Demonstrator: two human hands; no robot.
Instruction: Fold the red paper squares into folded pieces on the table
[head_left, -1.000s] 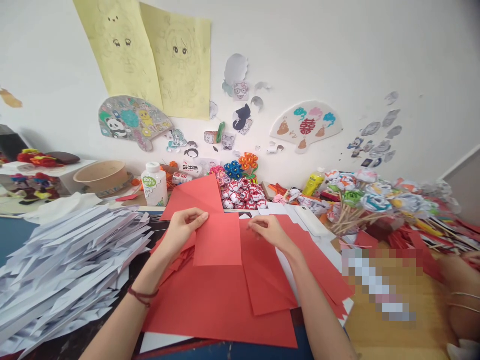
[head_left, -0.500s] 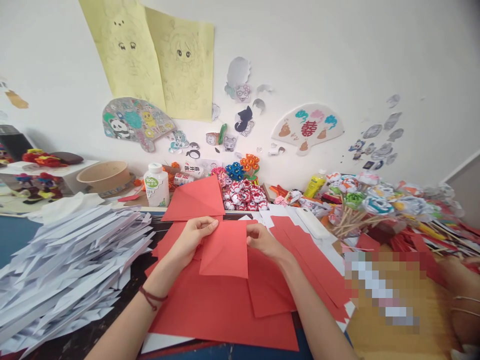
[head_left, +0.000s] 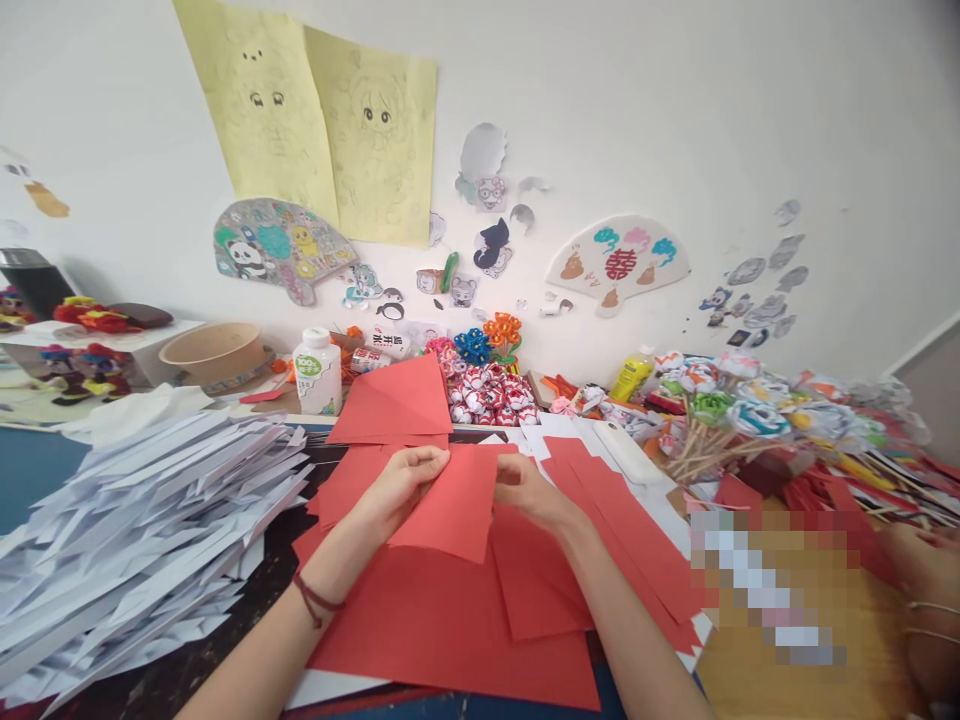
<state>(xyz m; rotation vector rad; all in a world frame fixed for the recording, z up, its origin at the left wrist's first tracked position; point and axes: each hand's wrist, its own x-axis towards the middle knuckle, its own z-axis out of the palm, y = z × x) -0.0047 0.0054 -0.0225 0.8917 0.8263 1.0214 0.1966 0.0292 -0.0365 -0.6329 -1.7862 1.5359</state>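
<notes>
A small red paper sheet (head_left: pixel 451 505) is held up, tilted and slightly bowed, over a large red sheet (head_left: pixel 450 630) lying on the table. My left hand (head_left: pixel 409 485) pinches its upper left corner between thumb and fingers. At its upper right edge is my right hand (head_left: pixel 525 488), with curled fingers partly hidden behind the paper. Another red piece (head_left: pixel 536 575) lies under my right forearm. More red sheets (head_left: pixel 397 400) rest behind my left hand, and long red strips (head_left: pixel 622 530) are spread to the right.
Folded white paper strips (head_left: pixel 150 540) are heaped at the left. A white bottle (head_left: pixel 318 372) and red-white paper flowers (head_left: pixel 491 395) stand at the back. Wrapped flowers on sticks (head_left: pixel 757 415) lie at the right, near another person's hand (head_left: pixel 926 565).
The small red sheet has tilted, its lower edge swinging left and its surface bowing. My left hand has shifted slightly right with its corner. The whole view has moved a little.
</notes>
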